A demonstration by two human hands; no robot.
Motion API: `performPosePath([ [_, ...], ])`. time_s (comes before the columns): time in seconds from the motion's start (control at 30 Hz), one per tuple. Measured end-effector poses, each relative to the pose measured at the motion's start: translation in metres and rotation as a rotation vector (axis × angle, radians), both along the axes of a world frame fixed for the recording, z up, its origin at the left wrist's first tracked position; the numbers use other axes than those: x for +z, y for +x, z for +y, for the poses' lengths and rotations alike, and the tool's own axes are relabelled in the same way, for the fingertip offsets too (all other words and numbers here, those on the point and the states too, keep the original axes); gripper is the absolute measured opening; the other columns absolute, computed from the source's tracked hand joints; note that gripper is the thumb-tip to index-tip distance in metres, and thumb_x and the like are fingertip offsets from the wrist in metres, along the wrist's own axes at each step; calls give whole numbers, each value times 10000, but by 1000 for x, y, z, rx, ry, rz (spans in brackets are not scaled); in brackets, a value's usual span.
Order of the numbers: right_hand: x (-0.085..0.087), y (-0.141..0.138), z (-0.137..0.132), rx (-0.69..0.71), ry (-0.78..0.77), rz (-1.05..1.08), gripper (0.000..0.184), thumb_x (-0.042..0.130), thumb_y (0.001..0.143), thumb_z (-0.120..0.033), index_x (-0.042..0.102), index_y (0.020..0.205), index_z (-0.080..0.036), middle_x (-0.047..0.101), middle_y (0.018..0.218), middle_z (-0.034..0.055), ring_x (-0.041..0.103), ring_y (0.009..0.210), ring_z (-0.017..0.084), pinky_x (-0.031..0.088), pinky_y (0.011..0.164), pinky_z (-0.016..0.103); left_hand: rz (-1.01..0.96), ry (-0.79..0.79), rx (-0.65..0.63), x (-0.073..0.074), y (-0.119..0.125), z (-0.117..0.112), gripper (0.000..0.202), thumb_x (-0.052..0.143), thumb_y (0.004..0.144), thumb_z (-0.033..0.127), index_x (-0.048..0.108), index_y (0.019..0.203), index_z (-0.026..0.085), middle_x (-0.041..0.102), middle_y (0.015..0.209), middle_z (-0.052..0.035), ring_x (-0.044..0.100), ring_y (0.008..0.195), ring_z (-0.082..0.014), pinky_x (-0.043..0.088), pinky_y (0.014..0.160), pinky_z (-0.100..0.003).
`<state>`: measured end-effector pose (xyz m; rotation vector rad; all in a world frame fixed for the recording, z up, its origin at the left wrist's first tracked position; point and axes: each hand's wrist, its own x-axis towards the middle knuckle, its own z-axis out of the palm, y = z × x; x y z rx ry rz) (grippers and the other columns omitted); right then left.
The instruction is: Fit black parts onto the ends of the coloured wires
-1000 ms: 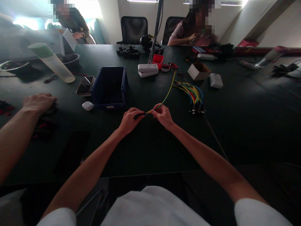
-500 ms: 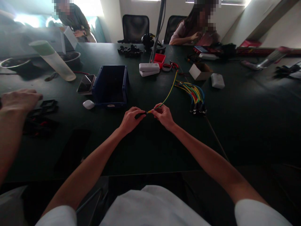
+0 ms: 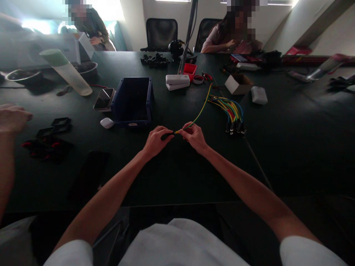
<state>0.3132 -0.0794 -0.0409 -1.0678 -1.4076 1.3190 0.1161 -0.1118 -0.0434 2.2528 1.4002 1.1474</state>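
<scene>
My left hand (image 3: 155,141) pinches a small black sleeve (image 3: 166,136) at the end of a yellow-green wire (image 3: 200,112). My right hand (image 3: 194,136) pinches the same wire just to the right of the sleeve. Both hands hover over the dark green table (image 3: 177,173), close together near its middle. The wire arcs away from my right hand toward the far side. A bundle of coloured wires (image 3: 231,111) with black ends lies to the right of my hands.
A blue bin (image 3: 133,100) stands behind my left hand, with a white earbud case (image 3: 107,123) and a phone (image 3: 104,99) beside it. A co-worker's hand (image 3: 12,118) hovers at the far left above black parts (image 3: 50,142). Two people sit at the far side.
The co-worker's hand at the left has lifted off the black parts and drawn back leftward. My hands hold the wire and sleeve in nearly the same place.
</scene>
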Motion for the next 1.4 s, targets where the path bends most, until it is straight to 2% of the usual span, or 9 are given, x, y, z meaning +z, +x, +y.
performPosePath([
  [0.27,-5,-1,1,-8,22,-12,335,772,702,-400,539,843,-205,604,691,-24,540,533,95,393,447,219,-3,5,-4,-1,0,0,189,655,872,312,701,1020,204,675,944,-52,643,864,-168,541,763,-328],
  [0.57,-1,-1,-1,2,-2,5,344,784,694,-390,536,841,-203,592,678,-33,519,530,85,379,433,209,-3,-16,-7,1,1,-1,196,657,870,312,699,1026,203,676,947,-51,644,865,-165,547,768,-324],
  [1.4,-3,-1,-2,0,-7,-16,344,782,696,-412,546,845,-211,622,673,-26,520,512,91,399,438,220,-20,-8,-13,-1,1,0,196,669,862,318,713,1019,209,681,933,-50,645,850,-165,540,749,-319],
])
